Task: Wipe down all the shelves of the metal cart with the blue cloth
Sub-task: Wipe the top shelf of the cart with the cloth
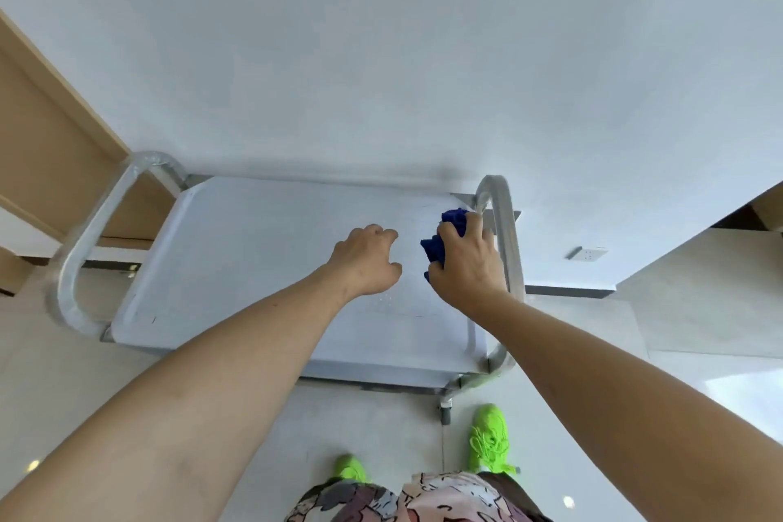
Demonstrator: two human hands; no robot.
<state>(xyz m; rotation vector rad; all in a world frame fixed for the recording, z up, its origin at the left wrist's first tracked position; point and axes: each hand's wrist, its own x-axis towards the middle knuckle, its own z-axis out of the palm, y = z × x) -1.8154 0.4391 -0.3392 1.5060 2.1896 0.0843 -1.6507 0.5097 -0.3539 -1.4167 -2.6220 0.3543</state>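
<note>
Gripping hand: the right hand [466,263] held the blue cloth [440,242] bunched under its palm, fingers curled over the top of the wad and thumb tucked at the near side.
Right arm: bare, it reached forward from the lower right of the view, wrist slightly bent down so the hand pressed the cloth onto the shelf.
Blue cloth: crumpled, it lay on the top shelf [262,259] of the metal cart [140,309], at the far right part of that shelf, just beside the right handle [506,233].
Left hand: the left hand [368,259] was over the middle of the top shelf, near the cloth but apart from it, holding nothing; its fingers were loosely curled with the knuckles up, and the tips seemed to rest on the surface, though contact could not be told for sure.
Left arm: bare, stretched diagonally from the lower left towards the shelf's centre.
Cart: pale flat top with a raised rim, a looped tube handle at each short end, the left handle [80,259] standing clear of both hands; one wheel [445,411] showed below the near right corner.
Stance: two bright green shoes [489,437] stood on the floor close to the cart's near edge.
Behind: a white wall with a socket [588,253] to the right.
</note>
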